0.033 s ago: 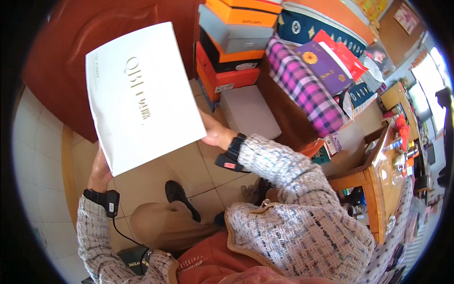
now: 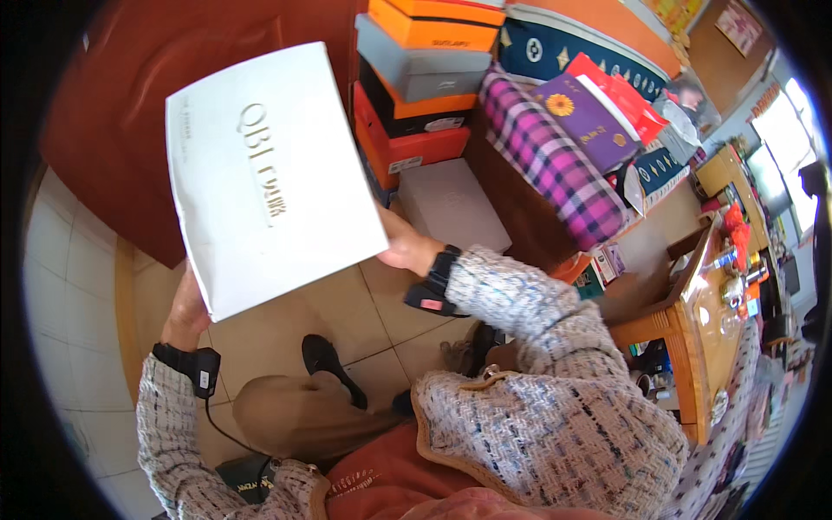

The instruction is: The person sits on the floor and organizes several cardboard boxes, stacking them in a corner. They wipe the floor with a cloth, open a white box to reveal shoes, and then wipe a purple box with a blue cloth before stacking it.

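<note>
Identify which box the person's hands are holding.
The large white box, held between the left hand and right hand; the stacked boxes and pale box near them are in neither.

White box (image 2: 303, 191) with gold lettering (image 2: 257, 139), pink-and-black checked cloth (image 2: 550, 152), orange-and-grey stacked boxes (image 2: 423, 73), reddish-brown door (image 2: 199, 43)

Hard to see past the white box (image 2: 273, 186)

Cannot see most fingers of the left hand (image 2: 185, 308) or right hand (image 2: 412, 249), tucked behind it. Cannot follow the stack of boxes (image 2: 433, 78) beyond the upper edge, nor the left sleeve (image 2: 173, 425) below the lower one. Cannot identify the tiny items (image 2: 735, 290) on the wooden table (image 2: 706, 321).
</note>
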`<state>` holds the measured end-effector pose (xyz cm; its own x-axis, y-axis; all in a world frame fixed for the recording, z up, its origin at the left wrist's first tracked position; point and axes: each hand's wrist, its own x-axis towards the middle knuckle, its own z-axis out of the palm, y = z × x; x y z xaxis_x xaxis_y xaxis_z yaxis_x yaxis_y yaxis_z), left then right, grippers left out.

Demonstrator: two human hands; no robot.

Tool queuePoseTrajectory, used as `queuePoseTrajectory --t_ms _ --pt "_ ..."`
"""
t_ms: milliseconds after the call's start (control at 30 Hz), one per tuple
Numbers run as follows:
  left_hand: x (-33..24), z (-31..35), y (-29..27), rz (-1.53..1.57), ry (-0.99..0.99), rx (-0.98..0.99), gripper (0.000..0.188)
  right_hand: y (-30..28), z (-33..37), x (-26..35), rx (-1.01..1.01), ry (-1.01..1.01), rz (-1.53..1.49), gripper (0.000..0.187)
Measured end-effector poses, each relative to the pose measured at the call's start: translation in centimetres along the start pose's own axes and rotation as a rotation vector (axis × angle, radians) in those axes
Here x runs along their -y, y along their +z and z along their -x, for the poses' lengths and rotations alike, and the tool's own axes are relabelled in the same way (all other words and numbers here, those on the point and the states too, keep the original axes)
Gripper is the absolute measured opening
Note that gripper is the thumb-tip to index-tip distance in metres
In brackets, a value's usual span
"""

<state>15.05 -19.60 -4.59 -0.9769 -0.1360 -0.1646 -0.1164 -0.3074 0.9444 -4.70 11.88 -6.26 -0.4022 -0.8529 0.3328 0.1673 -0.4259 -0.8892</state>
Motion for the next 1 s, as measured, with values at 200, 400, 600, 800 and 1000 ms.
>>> queuePoseTrajectory --t_ms 200,400,600,800,1000 --pt "-3.1 -1.5 15.9 -0.131 -0.12 0.17 0.08 -3.7 10.6 8.7 -0.517 0.226 -0.326 0.046" --pt "3.9 -7.0 23.9 -0.012 -0.129 0.358 0.08 -9.7 18.6 11.7 -0.684 0.331 -0.224 0.054" --pt "10.0 -13.3 26.5 -0.01 -0.266 0.372 0.084 -18.0 22.1 10.3 -0.828 0.538 -0.107 0.062" --pt "15.5 -16.7 29.2 0.065 -0.24 0.232 0.09 -26.3 26.6 3.0 -0.545 -0.232 1.56 0.044" --pt "16.6 -14.3 30.1 0.063 -0.257 0.101 0.09 -21.2 26.5 4.5 -1.154 0.519 0.231 0.07"
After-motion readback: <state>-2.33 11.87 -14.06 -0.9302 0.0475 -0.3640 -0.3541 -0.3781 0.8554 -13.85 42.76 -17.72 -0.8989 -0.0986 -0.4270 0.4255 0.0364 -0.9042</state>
